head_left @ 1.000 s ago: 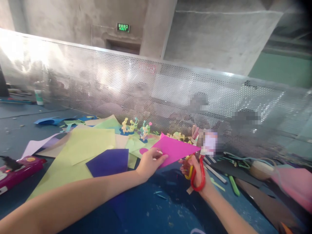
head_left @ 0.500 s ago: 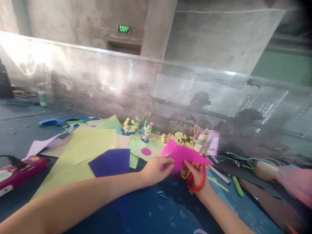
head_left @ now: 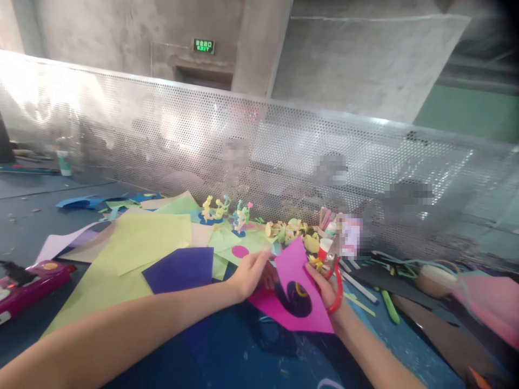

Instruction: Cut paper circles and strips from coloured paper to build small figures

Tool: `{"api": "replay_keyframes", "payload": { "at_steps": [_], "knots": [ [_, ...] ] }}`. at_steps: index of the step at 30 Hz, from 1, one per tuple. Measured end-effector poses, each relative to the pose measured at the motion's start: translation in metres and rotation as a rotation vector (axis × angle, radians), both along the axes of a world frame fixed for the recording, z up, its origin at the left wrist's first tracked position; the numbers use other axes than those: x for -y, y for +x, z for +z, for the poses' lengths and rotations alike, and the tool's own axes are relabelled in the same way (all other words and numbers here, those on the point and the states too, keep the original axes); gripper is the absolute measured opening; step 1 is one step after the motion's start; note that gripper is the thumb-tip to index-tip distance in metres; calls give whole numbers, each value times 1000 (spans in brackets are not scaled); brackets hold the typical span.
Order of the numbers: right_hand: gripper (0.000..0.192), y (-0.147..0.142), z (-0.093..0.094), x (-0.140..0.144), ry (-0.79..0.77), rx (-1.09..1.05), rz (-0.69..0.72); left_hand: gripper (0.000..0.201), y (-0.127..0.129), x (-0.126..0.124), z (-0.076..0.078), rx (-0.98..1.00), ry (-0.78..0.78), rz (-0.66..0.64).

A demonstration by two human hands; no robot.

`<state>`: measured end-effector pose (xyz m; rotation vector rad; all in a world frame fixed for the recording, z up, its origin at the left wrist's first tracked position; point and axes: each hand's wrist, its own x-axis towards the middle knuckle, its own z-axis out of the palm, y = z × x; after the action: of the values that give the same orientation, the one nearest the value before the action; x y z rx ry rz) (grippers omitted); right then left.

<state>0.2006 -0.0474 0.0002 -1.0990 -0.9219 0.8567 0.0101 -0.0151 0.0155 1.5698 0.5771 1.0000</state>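
A bright pink sheet of paper (head_left: 292,258) with a round cut-out hole is held up in front of me. My left hand (head_left: 252,274) closes on its left side, the fingertips partly hidden in shadow. At the right edge, my right hand (head_left: 326,285) grips the sheet and also carries red-handled scissors (head_left: 337,289), whose metal blades point up and away. Beyond my left hand a small pink paper disc (head_left: 240,252) lies on pale green paper. Little yellow and green paper figures (head_left: 241,216) stand on dark blue bases behind it.
Yellow-green sheets (head_left: 154,237) and a purple sheet (head_left: 182,269) cover the table's left. A magenta power strip (head_left: 44,278) sits at the far left. A green-handled tool (head_left: 390,307) and paper strips lie at right. A perforated metal screen (head_left: 259,146) runs along the back.
The pink sheet has turned and opened out, so its round hole now shows. The scissors have swung round, with their blades in view. My left hand has shifted slightly left.
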Motion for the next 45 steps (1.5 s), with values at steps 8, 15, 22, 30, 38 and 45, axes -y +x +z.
{"api": "replay_keyframes", "payload": {
  "at_steps": [8, 15, 22, 30, 38, 45],
  "knots": [
    [35, -3, 0, 2, -41, 89, 60, 32, 2, -3, 2, -59, -34, -114],
    [33, -4, 16, 5, -69, 172, 59, 28, 8, -12, -6, 56, -264, -150],
    [46, 0, 45, 8, -64, 162, 138, 29, 3, -33, 9, 244, -198, 153],
    [41, -39, 83, 52, -492, 339, 412, 34, -4, -40, 37, 327, -143, 350],
    [40, -40, 72, 49, -587, 320, 437, 32, -8, -45, 36, 355, -174, 340],
    [36, -30, 44, 37, -391, 312, 454, 32, 3, -24, 38, 332, -244, 128]
  ]
}}
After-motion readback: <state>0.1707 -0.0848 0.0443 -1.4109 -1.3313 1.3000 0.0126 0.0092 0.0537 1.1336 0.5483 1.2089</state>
